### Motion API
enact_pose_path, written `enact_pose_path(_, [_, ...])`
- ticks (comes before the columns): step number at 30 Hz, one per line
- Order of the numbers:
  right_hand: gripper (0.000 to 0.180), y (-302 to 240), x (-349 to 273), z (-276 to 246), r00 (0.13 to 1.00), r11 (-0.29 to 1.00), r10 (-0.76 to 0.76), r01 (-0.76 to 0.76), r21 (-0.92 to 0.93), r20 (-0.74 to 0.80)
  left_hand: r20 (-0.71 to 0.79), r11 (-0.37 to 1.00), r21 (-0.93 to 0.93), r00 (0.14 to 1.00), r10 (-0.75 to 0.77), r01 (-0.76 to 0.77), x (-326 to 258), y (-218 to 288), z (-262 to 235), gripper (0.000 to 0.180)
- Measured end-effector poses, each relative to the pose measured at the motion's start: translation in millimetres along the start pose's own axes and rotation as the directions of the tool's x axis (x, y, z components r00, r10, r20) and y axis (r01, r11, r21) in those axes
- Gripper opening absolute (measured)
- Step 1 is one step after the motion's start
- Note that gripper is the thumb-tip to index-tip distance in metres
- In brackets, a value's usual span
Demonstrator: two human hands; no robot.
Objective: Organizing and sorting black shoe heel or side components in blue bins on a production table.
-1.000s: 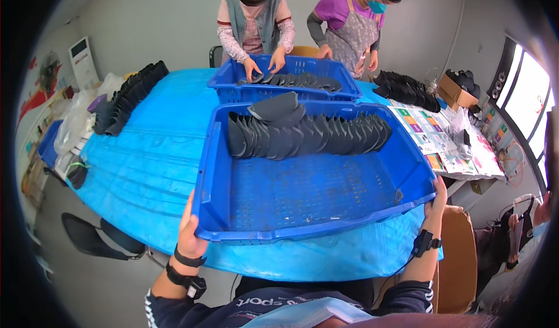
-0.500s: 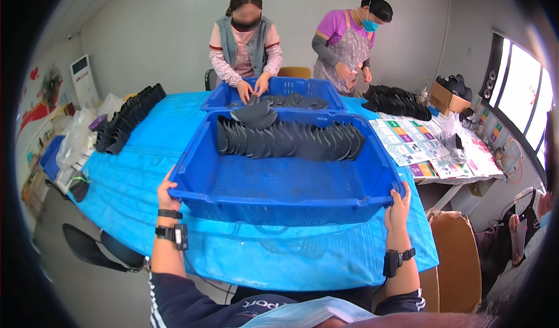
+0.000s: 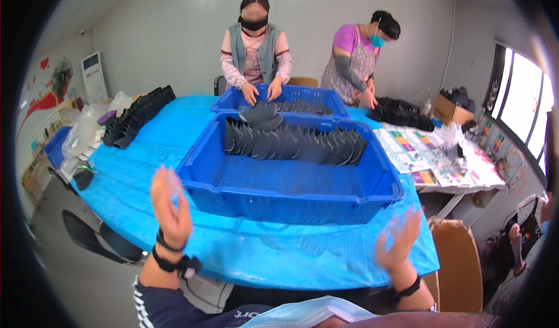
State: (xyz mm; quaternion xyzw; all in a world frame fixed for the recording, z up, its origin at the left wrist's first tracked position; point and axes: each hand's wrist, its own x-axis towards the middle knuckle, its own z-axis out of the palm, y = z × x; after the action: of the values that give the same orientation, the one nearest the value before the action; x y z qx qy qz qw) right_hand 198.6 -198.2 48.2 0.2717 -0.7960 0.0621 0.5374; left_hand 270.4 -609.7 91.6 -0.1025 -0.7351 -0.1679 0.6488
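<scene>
While your left hand (image 3: 173, 211) and right hand (image 3: 400, 240) hung apart, empty, the blue plastic crate (image 3: 279, 207) lay ahead, long axis crosswise, seemingly nearer the left.

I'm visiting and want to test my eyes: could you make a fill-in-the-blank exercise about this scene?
The near crate and far crate are both coloured ____.
Dark curved pieces line the near crate's ____ (near/far) side.
The left grip and right grip are both ____ (open/shut).
The small cardboard box lies ____ (left/right) of the crates.

Missing words: blue; far; open; right.
</scene>
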Motion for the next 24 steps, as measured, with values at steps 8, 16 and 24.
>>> enact_pose_path(8, [0.017, -88.3, -14.6, 63.7, 0.388, 0.188, -0.921, 0.41, 0.893, 0.016, 0.09, 0.361, -0.799, 0.499, 0.862, -0.48, -69.9, 105.1, 101.9, 0.03])
enact_pose_path(16, [0.028, -55.3, -14.7, 108.0, 0.91, 0.528, -0.399, 0.123, 0.84, 0.118, 0.52, 0.663, -0.745, 0.686, 0.508, 0.074, -107.8, 57.0, 155.1, 0.032])
enact_pose_path(24, [0.035, -59.5, -20.7, 114.1, 0.906, 0.468, -0.339, -0.071, 0.881, 0.254, 0.589, 0.707, -0.68, 0.72, 0.368, 0.195, -115.3, 56.3, 151.6, 0.034])
